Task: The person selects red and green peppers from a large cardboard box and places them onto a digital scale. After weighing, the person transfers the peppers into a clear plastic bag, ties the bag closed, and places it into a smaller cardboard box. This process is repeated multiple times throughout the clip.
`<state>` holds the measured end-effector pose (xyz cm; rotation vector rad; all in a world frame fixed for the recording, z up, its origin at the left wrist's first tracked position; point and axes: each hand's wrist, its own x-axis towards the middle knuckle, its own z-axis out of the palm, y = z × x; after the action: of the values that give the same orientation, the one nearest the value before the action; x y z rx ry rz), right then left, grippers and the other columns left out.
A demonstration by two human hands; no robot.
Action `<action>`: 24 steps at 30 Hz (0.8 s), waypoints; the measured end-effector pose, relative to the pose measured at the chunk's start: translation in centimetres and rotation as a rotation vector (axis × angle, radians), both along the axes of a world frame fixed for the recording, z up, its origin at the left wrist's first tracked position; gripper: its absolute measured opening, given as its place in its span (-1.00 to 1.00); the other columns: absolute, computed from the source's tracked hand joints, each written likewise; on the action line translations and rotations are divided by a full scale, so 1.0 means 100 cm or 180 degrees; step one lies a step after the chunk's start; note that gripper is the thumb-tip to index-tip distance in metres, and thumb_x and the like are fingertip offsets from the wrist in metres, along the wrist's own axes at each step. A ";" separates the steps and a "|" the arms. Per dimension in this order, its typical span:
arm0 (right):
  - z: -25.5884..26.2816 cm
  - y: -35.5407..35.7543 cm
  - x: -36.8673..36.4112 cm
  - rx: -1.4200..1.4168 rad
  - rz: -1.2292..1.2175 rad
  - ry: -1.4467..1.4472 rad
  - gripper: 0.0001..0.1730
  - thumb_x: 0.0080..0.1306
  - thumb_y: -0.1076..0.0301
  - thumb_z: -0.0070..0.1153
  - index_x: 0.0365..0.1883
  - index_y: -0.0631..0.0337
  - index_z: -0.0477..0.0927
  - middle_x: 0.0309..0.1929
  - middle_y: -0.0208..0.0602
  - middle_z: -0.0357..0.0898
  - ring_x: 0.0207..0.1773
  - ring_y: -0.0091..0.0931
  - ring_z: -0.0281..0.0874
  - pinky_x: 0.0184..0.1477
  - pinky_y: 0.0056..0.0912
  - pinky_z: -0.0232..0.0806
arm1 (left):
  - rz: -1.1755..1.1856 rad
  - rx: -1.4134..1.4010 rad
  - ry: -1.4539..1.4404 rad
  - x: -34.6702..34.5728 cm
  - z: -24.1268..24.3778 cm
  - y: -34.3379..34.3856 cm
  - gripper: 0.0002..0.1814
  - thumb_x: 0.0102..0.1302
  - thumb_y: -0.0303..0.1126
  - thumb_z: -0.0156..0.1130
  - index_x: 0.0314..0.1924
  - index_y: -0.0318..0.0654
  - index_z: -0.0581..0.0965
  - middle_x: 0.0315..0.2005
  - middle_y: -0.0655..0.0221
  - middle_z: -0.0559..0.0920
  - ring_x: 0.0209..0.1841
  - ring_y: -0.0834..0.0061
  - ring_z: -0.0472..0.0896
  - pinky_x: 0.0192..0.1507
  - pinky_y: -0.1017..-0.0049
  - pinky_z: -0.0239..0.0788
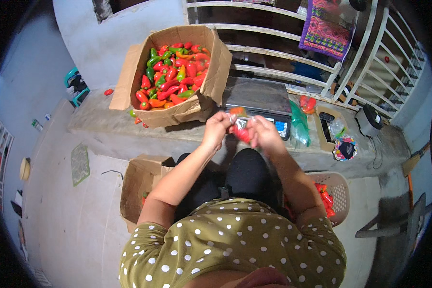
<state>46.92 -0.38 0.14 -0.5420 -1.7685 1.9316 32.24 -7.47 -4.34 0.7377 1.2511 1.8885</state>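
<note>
My left hand [216, 126] and my right hand [265, 134] pinch a clear plastic bag [241, 124] between them, above the front edge of a concrete ledge. Red and orange peppers [242, 134] show through the plastic; motion blurs the right hand and the bag. Just behind my hands stands a digital scale [257, 95] with a dark platform and a keypad. To the left, a large open cardboard box [219, 68] is filled with red, green and orange peppers [171, 73]. A bag of red peppers [307, 104] lies right of the scale.
Green plastic bags [299, 124] and a small cardboard tray [325, 135] holding a phone lie on the ledge [104, 126]. Beside my legs are another cardboard box [135, 194] and a plastic basket [340, 198] with red peppers. White metal railings [266, 50] rise behind.
</note>
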 end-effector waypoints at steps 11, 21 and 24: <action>-0.068 -0.003 0.015 -0.1511 0.1125 0.0507 -0.70 0.27 0.23 -0.02 -0.14 0.25 0.39 -0.25 -0.30 0.46 -0.27 -0.57 0.47 -0.27 -0.51 0.39 | -0.1711 0.0914 -0.0033 0.009 0.018 -0.032 -0.85 0.07 -0.35 0.30 -0.45 -0.28 0.55 -0.48 0.40 0.56 -0.37 0.57 0.52 -0.21 0.55 0.37; 0.008 -0.015 0.002 0.4185 -0.1566 -0.0068 -0.87 0.23 0.35 -0.03 -0.39 0.21 0.51 -0.52 -0.11 0.51 -0.52 -0.26 0.51 -0.50 -0.34 0.33 | -0.0177 0.0495 -0.0950 0.027 0.022 0.018 -0.93 0.21 -0.45 0.13 -0.35 -0.30 0.47 -0.52 0.40 0.53 -0.53 0.65 0.45 -0.46 0.68 0.32; -0.014 -0.028 0.000 0.1614 -0.1084 0.0515 -0.81 0.29 0.30 -0.07 -0.30 0.24 0.48 -0.50 -0.29 0.51 -0.54 -0.57 0.50 -0.54 -0.51 0.33 | -0.0897 0.1402 -0.1379 0.039 0.039 0.006 -0.89 0.19 -0.44 0.16 -0.31 -0.30 0.45 -0.40 0.26 0.58 -0.44 0.50 0.56 -0.40 0.56 0.46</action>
<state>46.95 -3.14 -1.23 -0.4513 -1.8277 1.2040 36.10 -6.84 -0.46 0.6361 0.4425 1.9638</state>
